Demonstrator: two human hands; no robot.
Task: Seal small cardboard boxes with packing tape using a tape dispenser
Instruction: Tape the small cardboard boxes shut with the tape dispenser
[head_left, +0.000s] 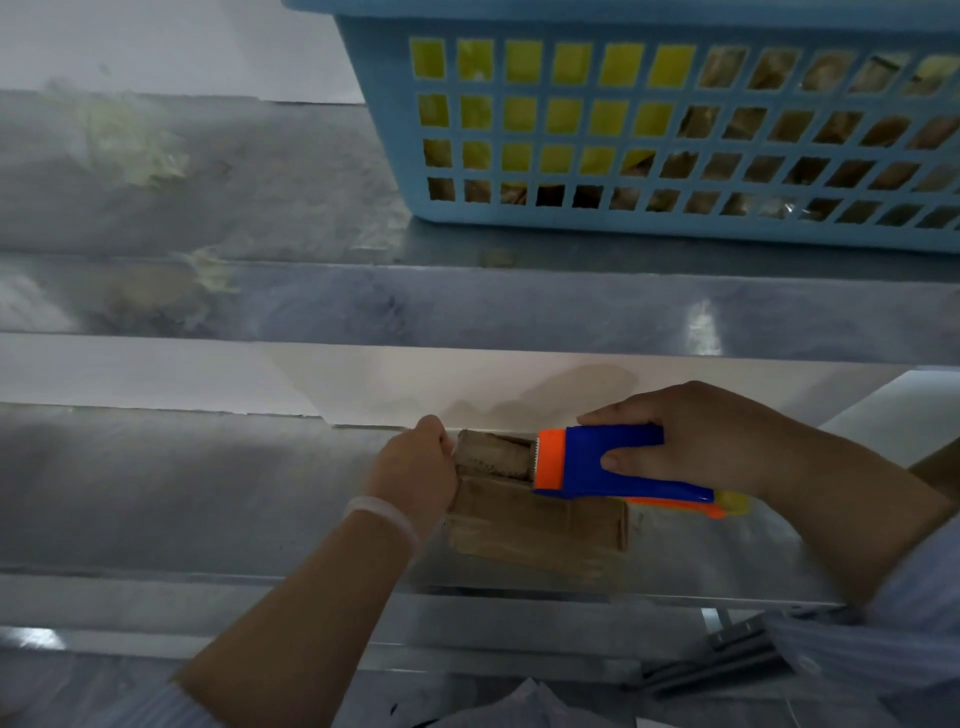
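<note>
Right hand (696, 441) wraps around blue-and-orange tape dispenser (608, 462), thumb on its side, toothed orange end lying on top of small cardboard box (535, 525). Left hand (415, 470) grips box's left end, fingers curled over it; box sits on metal table (208, 493) near the front edge, center-right. Blue basket (649, 130) far right, holding yellow and brown items.

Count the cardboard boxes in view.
1. The cardboard box lies on the table, the left hand gripping its left end, the tape dispenser on top. Brown shapes inside the blue basket may be more; unclear.
</note>
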